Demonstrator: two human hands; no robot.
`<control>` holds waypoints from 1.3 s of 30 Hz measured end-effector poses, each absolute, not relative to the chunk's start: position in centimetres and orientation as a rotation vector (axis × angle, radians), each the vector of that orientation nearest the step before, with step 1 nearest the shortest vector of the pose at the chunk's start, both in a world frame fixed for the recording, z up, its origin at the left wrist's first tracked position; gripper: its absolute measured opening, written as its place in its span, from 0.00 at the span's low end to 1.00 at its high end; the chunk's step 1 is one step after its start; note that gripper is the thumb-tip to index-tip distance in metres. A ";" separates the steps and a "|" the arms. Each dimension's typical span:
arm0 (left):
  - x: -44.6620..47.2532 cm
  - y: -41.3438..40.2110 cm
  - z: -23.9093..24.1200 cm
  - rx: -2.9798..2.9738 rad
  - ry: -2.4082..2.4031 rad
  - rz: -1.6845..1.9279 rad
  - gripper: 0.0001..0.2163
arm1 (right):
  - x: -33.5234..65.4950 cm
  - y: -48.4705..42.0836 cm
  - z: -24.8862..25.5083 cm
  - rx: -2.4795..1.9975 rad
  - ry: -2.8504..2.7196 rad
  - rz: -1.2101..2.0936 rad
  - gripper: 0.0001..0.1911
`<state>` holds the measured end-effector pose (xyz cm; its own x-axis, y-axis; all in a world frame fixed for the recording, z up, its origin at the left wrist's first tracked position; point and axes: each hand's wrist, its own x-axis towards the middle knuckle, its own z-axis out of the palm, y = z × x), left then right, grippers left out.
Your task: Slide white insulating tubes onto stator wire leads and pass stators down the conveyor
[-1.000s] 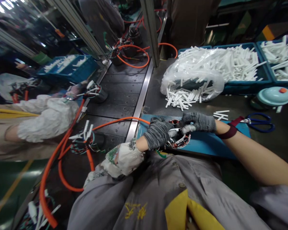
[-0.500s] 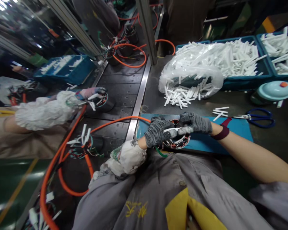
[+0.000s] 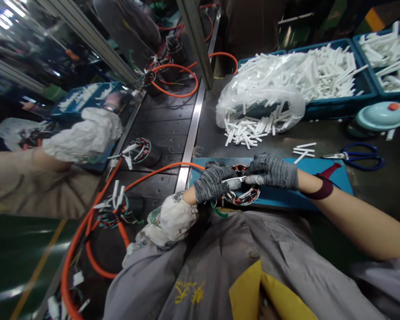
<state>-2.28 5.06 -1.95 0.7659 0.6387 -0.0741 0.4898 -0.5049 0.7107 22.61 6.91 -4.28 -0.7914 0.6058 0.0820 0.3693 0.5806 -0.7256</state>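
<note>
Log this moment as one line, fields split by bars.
left hand: holds white tube | right hand: at tube's right end | wired ring: beneath both hands | scissors: beside blue board

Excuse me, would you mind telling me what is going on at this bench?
A person's gloved left hand and right hand are close together at a wire-wound ring by the blue board, a slim white piece between them. Near the board lie blue-handled scissors and a few white tubes.

Factory workshop, slatted conveyor line (image 3: 166,129), blue parts bins (image 3: 340,106), orange cables (image 3: 65,280), co-worker (image 3: 83,135) alongside
</note>
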 end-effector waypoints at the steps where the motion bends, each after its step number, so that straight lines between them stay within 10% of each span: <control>1: -2.4 5.2 -2.1 2.206 0.829 0.259 0.17 | 22.5 6.9 -4.4 -0.781 -2.498 1.018 0.25; 11: 0.5 4.3 -0.3 2.479 1.185 -0.242 0.17 | 21.3 4.6 -4.5 -1.113 -2.671 0.577 0.20; 39: 3.5 5.0 -1.2 2.595 1.129 -0.112 0.16 | 25.3 3.8 -7.4 -1.240 -1.725 1.301 0.25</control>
<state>3.53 5.02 -1.21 0.6867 0.7010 -0.1922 0.7251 -0.6422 0.2484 25.33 3.82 -7.38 -0.3506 0.9353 -0.0479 0.3027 0.0648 -0.9509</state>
